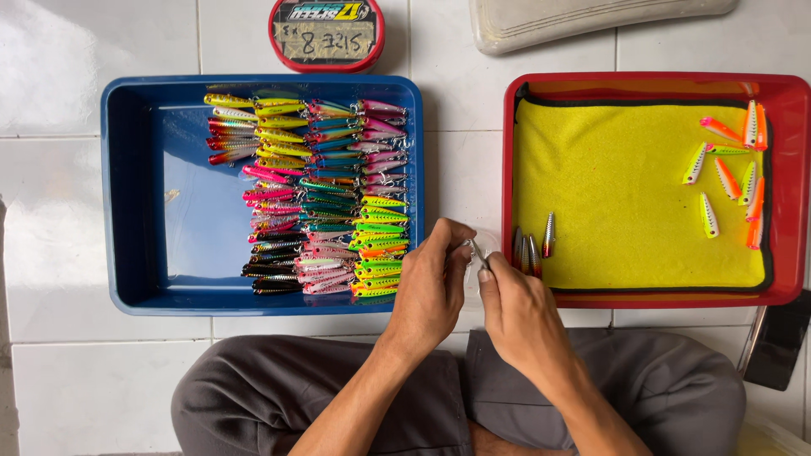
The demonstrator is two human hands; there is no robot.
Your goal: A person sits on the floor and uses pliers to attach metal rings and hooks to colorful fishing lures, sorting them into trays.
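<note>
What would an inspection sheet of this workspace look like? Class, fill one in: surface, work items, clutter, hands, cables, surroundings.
Surface: white tiled floor.
Work items: small lure pinched between both hands; blue tray with rows of colourful lures; red tray lined with yellow pad, loose orange and yellow lures at its far right, silver lures at its near left edge.
Clutter: round red tin; grey object at top; dark object near the right knee.
Hands: left hand and right hand meet between the trays.
Cables: nothing seen.
Surroundings: person seated cross-legged in grey trousers.
</note>
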